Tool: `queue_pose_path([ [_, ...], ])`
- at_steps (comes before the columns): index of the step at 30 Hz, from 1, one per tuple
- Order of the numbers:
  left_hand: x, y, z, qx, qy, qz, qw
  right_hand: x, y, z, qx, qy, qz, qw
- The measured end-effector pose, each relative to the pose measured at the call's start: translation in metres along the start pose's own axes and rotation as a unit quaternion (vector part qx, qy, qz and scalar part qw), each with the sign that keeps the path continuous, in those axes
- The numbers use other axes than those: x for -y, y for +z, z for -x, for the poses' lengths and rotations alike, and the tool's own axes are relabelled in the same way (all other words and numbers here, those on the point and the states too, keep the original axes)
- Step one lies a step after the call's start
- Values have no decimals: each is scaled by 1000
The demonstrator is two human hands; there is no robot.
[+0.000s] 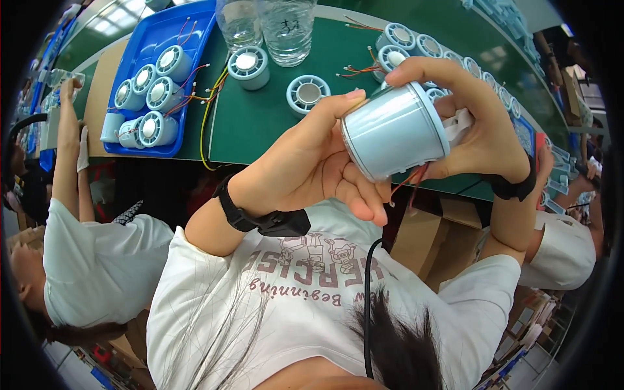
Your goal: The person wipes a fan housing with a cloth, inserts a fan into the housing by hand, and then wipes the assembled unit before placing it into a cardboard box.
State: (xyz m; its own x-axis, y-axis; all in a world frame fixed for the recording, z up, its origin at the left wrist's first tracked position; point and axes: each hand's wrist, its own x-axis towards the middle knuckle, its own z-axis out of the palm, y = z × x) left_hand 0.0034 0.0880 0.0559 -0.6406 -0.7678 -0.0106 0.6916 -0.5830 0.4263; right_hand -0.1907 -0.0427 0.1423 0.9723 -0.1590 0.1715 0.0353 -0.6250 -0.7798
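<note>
In front of my chest I hold a light blue cylinder (395, 133) with glossy sides, tilted, with thin red wires (416, 177) hanging below it. My left hand (286, 162) grips its left end, the thumb on the upper edge and the other fingers curled beneath. Around the right end curves my right hand (497, 110), fingers over the top. A crumpled white cloth or tissue (459, 125) sits between that hand and the cylinder's end. Beyond my hands, similar light blue units with vented ends stand on the table, one (307, 94) close to my left thumb and another (247, 65) farther left.
On the green table (253, 133), a blue tray (159, 32) at the left holds several wired units. Two clear plastic cups (286, 39) stand at the back. More units (429, 45) line the far right. A cardboard box (426, 244) is below the table. People (97, 253) sit on both sides.
</note>
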Motion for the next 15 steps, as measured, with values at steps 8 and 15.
queue_pose_path([
  [8, 6, -18, 2, -367, 273, -838, 296, -4, -70, 95, -242, 277, 241, 898],
  [15, 9, -62, 3, -391, 222, -796, 407, -87, -155, 243, -261, 502, 494, 660],
])
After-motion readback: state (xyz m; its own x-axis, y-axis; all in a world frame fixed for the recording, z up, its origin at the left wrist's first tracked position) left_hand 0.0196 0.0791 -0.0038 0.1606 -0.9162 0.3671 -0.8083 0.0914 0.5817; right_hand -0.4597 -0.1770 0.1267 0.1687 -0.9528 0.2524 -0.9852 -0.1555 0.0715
